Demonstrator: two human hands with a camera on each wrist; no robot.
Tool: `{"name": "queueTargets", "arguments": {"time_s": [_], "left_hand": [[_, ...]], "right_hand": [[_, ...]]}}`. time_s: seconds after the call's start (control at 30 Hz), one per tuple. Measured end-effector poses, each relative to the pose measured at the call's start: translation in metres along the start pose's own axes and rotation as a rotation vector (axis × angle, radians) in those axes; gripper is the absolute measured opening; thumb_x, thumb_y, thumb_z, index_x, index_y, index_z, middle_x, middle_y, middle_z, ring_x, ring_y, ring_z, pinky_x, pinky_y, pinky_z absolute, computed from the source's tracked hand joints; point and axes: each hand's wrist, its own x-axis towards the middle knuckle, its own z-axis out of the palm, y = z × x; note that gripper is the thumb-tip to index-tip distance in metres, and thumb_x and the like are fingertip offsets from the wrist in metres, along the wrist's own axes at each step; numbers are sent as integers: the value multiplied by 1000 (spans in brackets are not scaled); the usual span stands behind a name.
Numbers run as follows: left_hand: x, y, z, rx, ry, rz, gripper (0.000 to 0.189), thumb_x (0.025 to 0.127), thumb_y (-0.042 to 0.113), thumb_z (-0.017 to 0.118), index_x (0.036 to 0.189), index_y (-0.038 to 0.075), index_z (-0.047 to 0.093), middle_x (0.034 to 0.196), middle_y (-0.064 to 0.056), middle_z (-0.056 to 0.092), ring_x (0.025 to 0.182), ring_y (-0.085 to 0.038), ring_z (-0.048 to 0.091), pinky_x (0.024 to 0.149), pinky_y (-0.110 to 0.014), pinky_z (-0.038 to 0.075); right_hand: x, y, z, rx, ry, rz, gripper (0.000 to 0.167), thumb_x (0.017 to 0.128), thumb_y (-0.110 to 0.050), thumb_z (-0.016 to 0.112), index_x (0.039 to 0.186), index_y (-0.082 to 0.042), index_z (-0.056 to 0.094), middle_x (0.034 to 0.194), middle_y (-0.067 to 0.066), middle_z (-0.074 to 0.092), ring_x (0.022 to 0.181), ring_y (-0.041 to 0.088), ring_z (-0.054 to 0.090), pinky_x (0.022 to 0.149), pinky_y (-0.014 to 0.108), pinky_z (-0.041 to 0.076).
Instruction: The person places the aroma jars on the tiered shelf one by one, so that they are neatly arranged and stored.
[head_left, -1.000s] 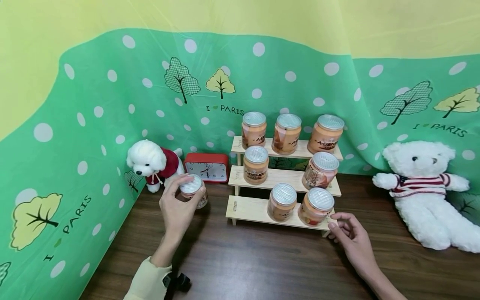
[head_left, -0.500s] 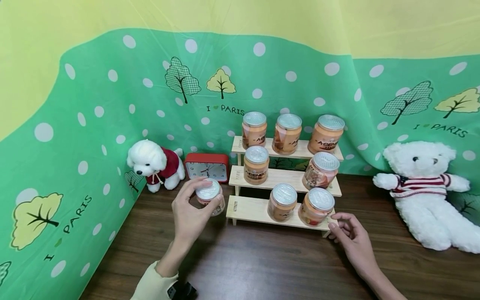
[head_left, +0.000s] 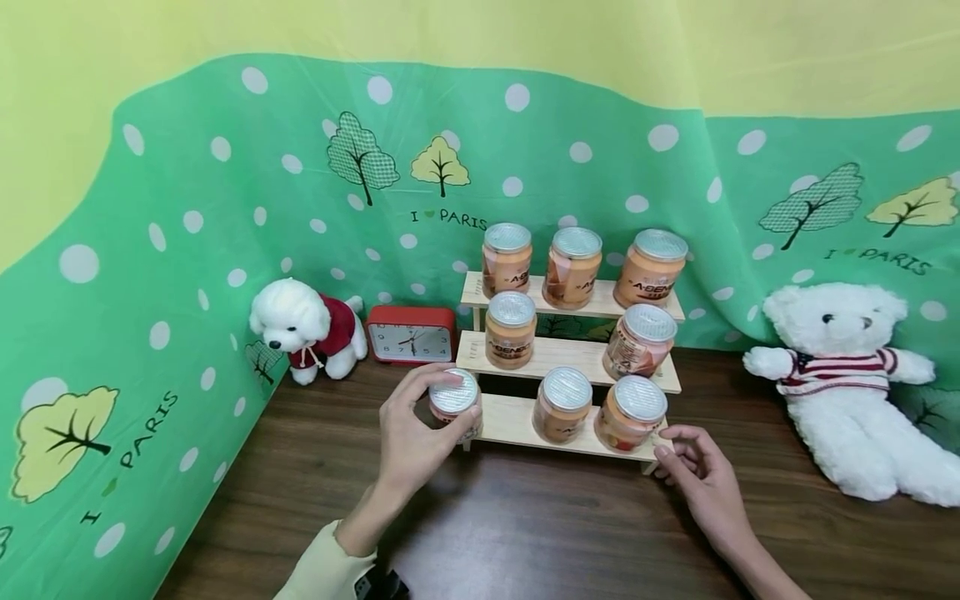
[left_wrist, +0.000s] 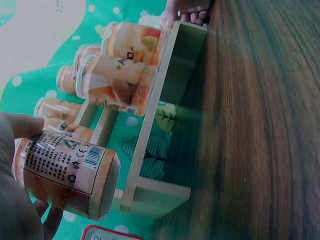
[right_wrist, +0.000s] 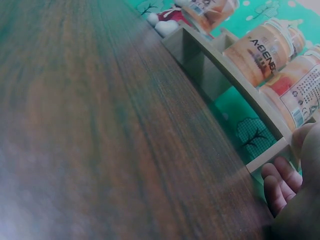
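My left hand (head_left: 416, 437) grips a peach-coloured jar (head_left: 454, 393) with a silvery lid, thumb on one side and fingers on the other. In the head view the jar overlaps the left end of the bottom tier of a three-tier wooden rack (head_left: 506, 417). The left wrist view shows the jar's barcode label (left_wrist: 62, 160) and its base out in front of the rack. My right hand (head_left: 705, 479) holds the right end of the bottom tier, thumb at the board and fingers curled by the end leg. Beside it stand two similar jars, one with a fruit label (head_left: 632, 414).
Two jars stand on the middle tier (head_left: 570, 352), with a gap between them, and three on the top tier (head_left: 540, 292). A red clock (head_left: 411, 336) and a white toy dog (head_left: 307, 329) sit left of the rack; a white teddy bear (head_left: 843, 400) is at right.
My left hand has carried the jar rightward from in front of the clock to the left end of the bottom tier. The right hand stays at the rack's end.
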Motion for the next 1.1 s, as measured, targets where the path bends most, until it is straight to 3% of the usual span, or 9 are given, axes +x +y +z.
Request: {"name": "queueTargets", "arguments": {"time_s": [0.2, 0.53, 0.8, 0.97, 1.1], "left_hand": [[2, 1, 11, -14, -39, -9, 43, 80, 14, 100, 118, 17, 80, 128, 0, 78, 117, -22, 74, 98, -27, 56], [0, 1, 25, 23, -7, -3, 54, 78, 17, 101, 125, 14, 75, 124, -1, 77, 115, -21, 73, 98, -40, 59], [-7, 5, 35, -53, 39, -141, 74, 75, 12, 104, 138, 7, 65, 129, -10, 62, 122, -23, 66, 107, -37, 60], [-6, 7, 38, -11, 42, -117, 75, 76, 14, 104, 139, 8, 64, 124, -9, 68, 117, -23, 68, 106, -46, 60], [-6, 7, 38, 46, 49, -103, 75, 77, 21, 104, 139, 11, 65, 123, -5, 72, 109, -21, 68, 94, -49, 58]], "right_hand": [[-1, 0, 0, -10, 5, -6, 21, 107, 6, 67, 127, 6, 61, 87, -1, 71, 73, 11, 70, 63, 22, 56], [0, 1, 0, -27, 0, -4, 20, 107, 6, 67, 126, 5, 60, 89, -4, 71, 73, 10, 68, 61, 23, 55], [0, 2, -1, -16, 1, -5, 20, 107, 6, 67, 126, 5, 60, 88, -3, 70, 73, 10, 68, 61, 22, 55], [0, 3, 0, -11, 3, -11, 20, 107, 7, 67, 126, 6, 60, 87, -3, 70, 72, 10, 68, 61, 22, 54], [0, 2, 1, 2, 0, -15, 20, 107, 7, 66, 126, 7, 60, 87, -3, 70, 72, 9, 68, 62, 22, 55]]}}
